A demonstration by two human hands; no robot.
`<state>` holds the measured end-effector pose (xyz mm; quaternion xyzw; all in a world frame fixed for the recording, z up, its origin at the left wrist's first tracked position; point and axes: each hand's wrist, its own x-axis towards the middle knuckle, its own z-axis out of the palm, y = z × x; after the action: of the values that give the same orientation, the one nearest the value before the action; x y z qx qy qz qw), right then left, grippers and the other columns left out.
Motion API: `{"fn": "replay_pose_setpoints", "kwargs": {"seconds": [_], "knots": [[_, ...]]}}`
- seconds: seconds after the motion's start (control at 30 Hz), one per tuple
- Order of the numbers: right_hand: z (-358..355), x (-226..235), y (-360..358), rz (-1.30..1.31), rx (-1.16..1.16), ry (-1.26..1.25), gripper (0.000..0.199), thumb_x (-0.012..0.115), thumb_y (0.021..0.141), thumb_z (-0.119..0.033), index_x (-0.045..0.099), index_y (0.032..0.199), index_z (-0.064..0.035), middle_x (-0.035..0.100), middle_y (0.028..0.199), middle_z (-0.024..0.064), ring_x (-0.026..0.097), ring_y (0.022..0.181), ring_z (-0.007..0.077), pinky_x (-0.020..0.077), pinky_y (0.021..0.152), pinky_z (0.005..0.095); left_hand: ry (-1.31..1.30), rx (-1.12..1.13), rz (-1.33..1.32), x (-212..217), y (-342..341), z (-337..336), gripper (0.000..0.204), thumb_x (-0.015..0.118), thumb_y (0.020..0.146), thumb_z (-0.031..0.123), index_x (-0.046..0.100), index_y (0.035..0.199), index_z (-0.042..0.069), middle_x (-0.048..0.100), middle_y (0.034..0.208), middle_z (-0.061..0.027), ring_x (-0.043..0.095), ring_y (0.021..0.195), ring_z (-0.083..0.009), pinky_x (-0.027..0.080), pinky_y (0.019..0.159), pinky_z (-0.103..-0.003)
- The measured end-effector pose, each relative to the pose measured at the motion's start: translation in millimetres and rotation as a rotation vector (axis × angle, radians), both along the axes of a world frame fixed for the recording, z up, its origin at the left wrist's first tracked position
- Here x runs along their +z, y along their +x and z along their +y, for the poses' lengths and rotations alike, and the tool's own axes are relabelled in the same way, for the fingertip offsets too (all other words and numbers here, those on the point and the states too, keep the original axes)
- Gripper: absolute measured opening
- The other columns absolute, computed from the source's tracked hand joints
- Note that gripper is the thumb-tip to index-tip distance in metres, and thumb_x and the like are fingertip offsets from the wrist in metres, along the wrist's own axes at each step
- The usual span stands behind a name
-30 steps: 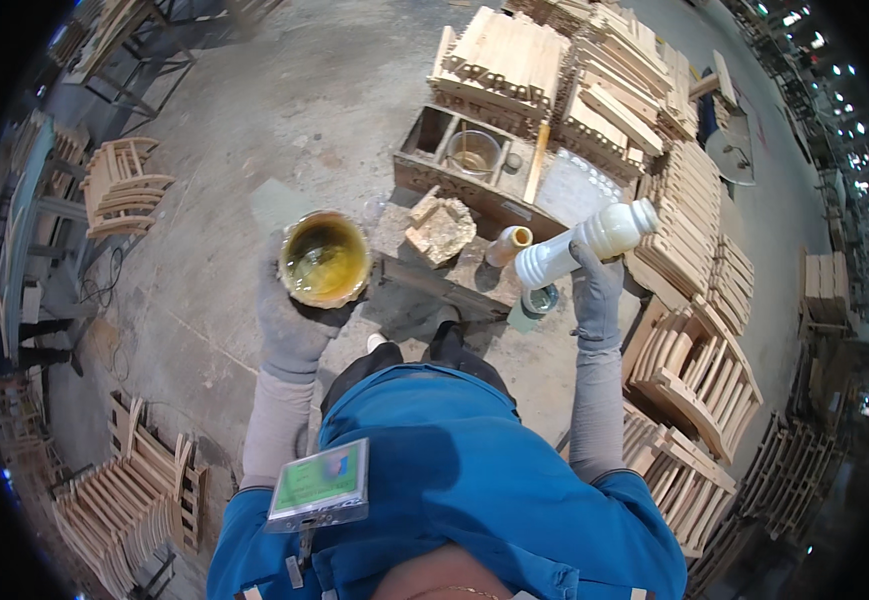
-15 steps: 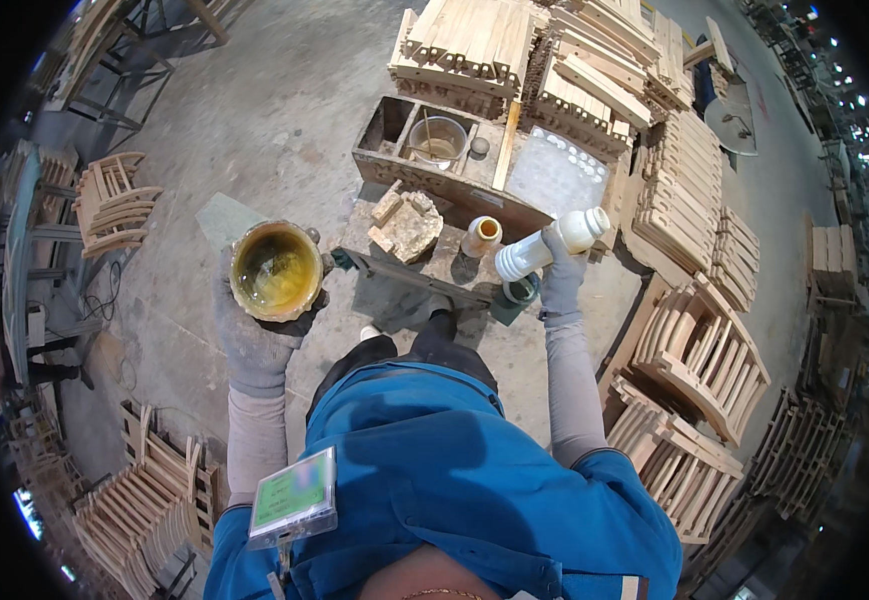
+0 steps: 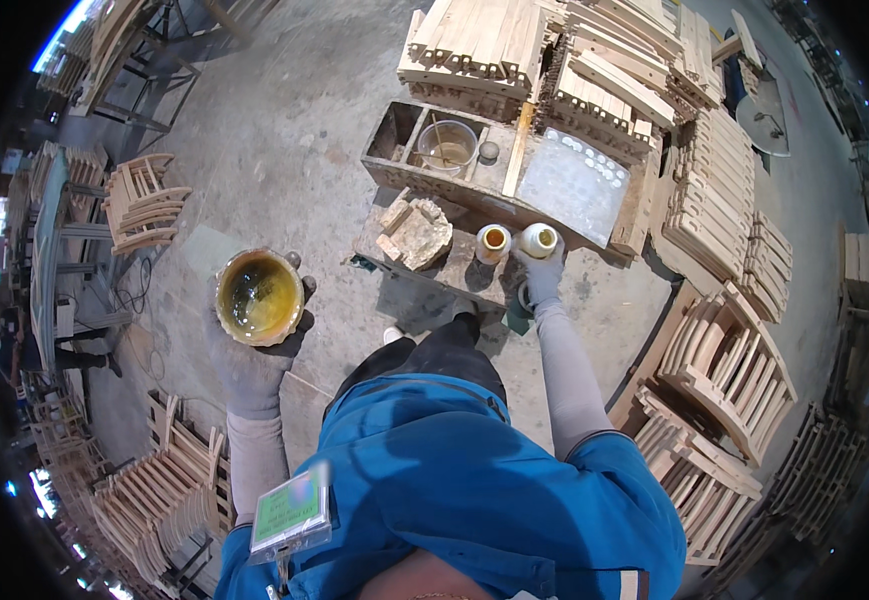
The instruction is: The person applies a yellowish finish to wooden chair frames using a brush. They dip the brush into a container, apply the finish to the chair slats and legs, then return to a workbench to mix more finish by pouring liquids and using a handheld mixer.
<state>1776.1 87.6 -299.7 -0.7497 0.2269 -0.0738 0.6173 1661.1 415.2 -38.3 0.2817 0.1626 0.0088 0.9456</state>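
A: Largest first. What is lying about the person?

B: Stacks of pale wooden slatted frames [image 3: 724, 200] are crowding the far and right side of the grey concrete floor [image 3: 284, 130]. A long wooden trough tray [image 3: 386, 170] is sitting far of centre, carrying a clear plastic tub [image 3: 446, 146].

A: And the hands?

B: The left hand [image 3: 254, 365], in a grey glove, is cupping a round yellow-crusted bowl of amber glue [image 3: 259, 296] from beneath, keeping it level on the near left, likely so nothing spills. Fingers are wrapping the rim, a firm grasp.

A: The right?

B: The right hand [image 3: 542, 277] is closing round a white plastic bottle [image 3: 538, 240], standing it upright on the low block, just beside a small orange-topped bottle [image 3: 493, 243].

A: How is the glue looking?

B: Glossy, dark amber, pooling at the bowl's bottom; dried yellow crust is ringing the rim.
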Motion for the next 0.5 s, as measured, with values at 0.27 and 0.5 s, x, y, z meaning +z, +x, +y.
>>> {"fn": "replay_pose_setpoints", "kwargs": {"seconds": [0.27, 0.5], "knots": [[-3, -1, 3, 0.224, 0.058, -0.153, 0.066, 0.078, 0.060, -0.001, 0.048, 0.119, -0.0057, 0.058, 0.114, 0.0084, 0.057, 0.102, 0.0183, 0.0455, 0.091, 0.0291, 0.046, -0.031, -0.022, -7, -7, -2, 0.058, 0.039, 0.093, 0.046, 0.039, 0.132, 0.003, 0.042, 0.130, -0.0263, 0.048, 0.113, -0.0437, 0.053, 0.081, -0.049], [-20, -19, -27, 0.045, 0.161, 0.634, 0.056, 0.067, 0.073, 0.001, 0.045, 0.124, 0.0029, 0.057, 0.118, 0.0124, 0.056, 0.107, 0.0219, 0.0434, 0.093, 0.0284, 0.029, -0.113, -0.054, -7, -16, 6, 0.056, 0.041, 0.092, 0.044, 0.038, 0.132, 0.005, 0.042, 0.131, -0.0236, 0.048, 0.114, -0.0413, 0.052, 0.085, -0.050]]}}
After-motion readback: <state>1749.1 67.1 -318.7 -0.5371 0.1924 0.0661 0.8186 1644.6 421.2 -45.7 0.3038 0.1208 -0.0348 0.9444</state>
